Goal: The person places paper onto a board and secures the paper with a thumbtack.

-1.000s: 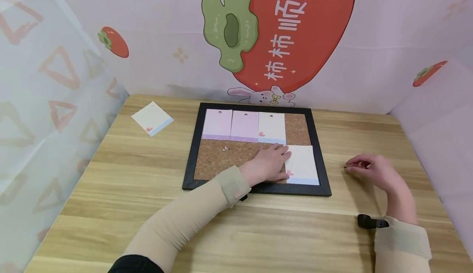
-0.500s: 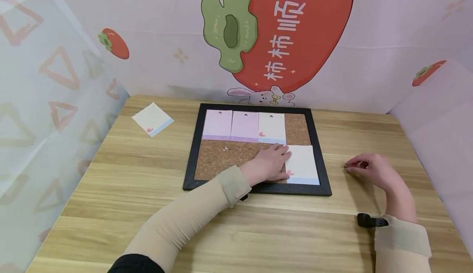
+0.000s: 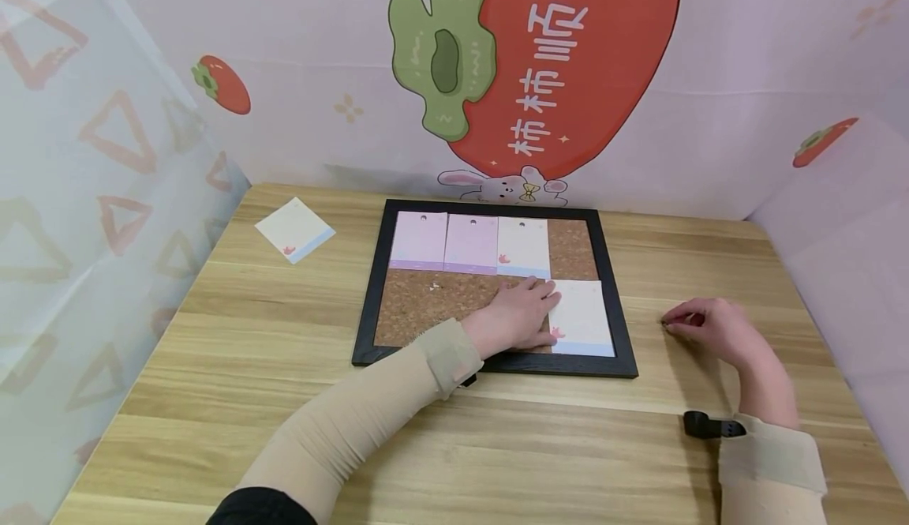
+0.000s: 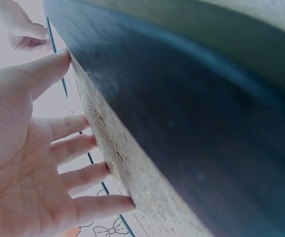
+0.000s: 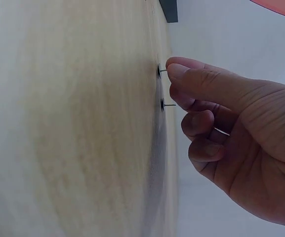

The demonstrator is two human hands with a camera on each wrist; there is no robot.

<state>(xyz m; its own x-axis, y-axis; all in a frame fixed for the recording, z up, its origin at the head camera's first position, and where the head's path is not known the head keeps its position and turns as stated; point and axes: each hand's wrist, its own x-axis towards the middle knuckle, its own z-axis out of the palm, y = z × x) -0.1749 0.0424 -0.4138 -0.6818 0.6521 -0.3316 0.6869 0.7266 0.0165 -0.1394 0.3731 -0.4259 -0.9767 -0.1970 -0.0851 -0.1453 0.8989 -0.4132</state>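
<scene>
as left hand [image 3: 517, 313] touches note [image 3: 582, 312], right [image 3: 719, 329] pinches tack [image 5: 159, 71]

The note [image 3: 582, 316] is a white square with a pale blue band along its near edge and a small red figure at the near left corner. It lies flat in the board's [image 3: 419, 304] near right corner, just beside the frame, its left edge under the fingertips of the left grip [image 3: 514, 316]. The board, speckled brown cork framed in black, lies flat on the tabletop [image 3: 568, 446]. To its right, one pin [image 5: 159, 71] stands dark head down, its thin metal spike up, the tip at the fingertips of the right grip [image 5: 246, 138]. A second pin [image 5: 163, 104] stands likewise near it, spike bare.
</scene>
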